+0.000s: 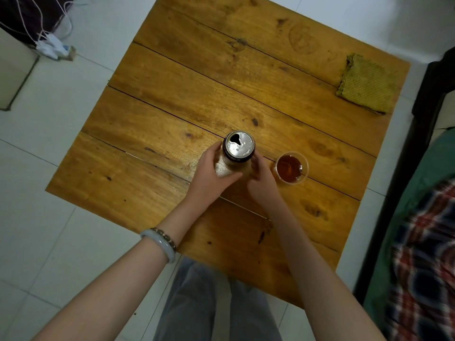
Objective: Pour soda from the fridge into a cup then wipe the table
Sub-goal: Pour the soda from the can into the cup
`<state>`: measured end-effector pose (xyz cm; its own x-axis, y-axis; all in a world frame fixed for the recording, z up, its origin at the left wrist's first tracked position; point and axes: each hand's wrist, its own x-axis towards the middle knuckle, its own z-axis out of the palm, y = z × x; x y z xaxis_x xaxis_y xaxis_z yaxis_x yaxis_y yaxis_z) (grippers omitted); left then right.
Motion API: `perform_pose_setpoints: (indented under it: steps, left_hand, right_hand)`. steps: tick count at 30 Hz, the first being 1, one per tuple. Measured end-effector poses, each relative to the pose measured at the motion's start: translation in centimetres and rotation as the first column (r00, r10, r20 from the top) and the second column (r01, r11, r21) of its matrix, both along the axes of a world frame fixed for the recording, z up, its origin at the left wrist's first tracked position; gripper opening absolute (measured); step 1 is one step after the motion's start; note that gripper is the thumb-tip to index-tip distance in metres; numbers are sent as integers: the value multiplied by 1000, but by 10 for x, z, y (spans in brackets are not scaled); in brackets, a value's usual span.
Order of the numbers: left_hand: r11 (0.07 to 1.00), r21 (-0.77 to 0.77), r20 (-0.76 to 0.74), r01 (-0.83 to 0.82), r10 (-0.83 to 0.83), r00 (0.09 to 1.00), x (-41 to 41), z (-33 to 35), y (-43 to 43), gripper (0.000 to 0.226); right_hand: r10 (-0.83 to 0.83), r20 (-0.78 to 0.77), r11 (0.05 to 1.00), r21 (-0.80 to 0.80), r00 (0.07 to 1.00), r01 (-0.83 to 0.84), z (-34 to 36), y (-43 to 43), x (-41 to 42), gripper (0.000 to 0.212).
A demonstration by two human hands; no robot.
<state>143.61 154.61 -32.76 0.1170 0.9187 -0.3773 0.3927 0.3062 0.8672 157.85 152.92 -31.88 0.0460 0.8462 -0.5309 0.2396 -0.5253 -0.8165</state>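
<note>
Both hands wrapped around an opened soda can on a plank table.

The left hand (211,173) and right hand (262,179) grip the sides of the upright aluminium soda can (238,146), its silver lid punctured. Just right of the can stands a clear round plastic cup (291,167) holding amber liquid. Well beyond the can, a coarse yellow-green woven cloth (366,84) lies flat on the knotty wooden plank table (172,99).

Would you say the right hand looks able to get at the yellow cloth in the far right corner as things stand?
Probably yes. Bare table lies between the right hand and the cloth; only the cup stands close beside it. It must first let go of the can.
</note>
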Motion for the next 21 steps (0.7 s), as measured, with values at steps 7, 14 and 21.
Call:
perform_pose_setpoints:
  steps: [7, 14, 21]
  left_hand:
    - [984, 137, -118, -114, 131, 984, 21, -4, -1, 84]
    - [957, 194, -154, -214, 245, 957, 37, -5, 1, 77]
    - [946, 174, -108, -274, 294, 950, 32, 5, -8, 76]
  right_hand:
    - [-12, -61, 1000, 14, 998, 13, -4, 1, 2, 75]
    - [-32, -119, 999, -34, 992, 28, -7, 4, 8, 77]
    - [-23, -153, 996, -90, 988, 9, 6, 6, 17, 68]
